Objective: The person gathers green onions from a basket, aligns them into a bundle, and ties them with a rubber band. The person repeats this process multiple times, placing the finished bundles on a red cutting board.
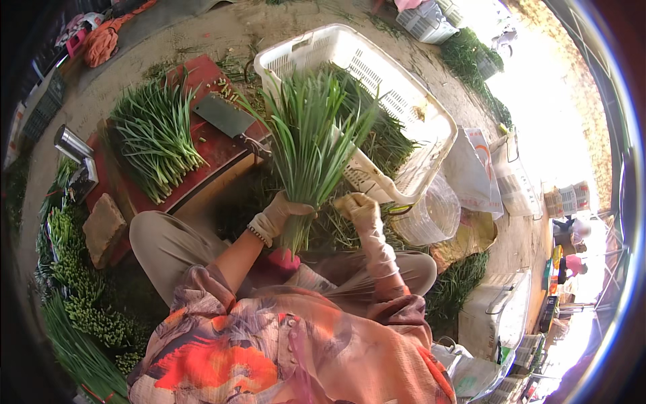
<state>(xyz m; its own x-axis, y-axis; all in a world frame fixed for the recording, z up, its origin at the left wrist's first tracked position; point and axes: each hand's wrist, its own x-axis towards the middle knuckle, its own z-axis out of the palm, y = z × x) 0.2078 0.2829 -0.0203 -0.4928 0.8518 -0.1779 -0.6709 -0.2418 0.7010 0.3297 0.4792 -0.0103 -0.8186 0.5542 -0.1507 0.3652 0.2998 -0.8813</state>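
In a pale glove, my left hand (282, 214) grips an upright bunch of garlic chives (313, 141) near its stem ends. Close to the right of the bunch is my right hand (359, 206), also gloved, with its fingers curled; whether they pinch anything is unclear. More chives (156, 136) lie in a pile on a red board (202, 151) at the left. A cleaver (224, 115) rests flat on that board beside some cut stem ends (225, 92). Beyond my hands stands a white plastic crate (439, 108) with loose greens (386, 141) in it.
A stone block (104, 230) and a metal can (73, 144) stand at the left, near bundled greens (86, 283). A clear plastic tub (434, 212), a white sack (472, 171) and another crate (494, 313) are at the right. People (573, 265) are in the far right background.
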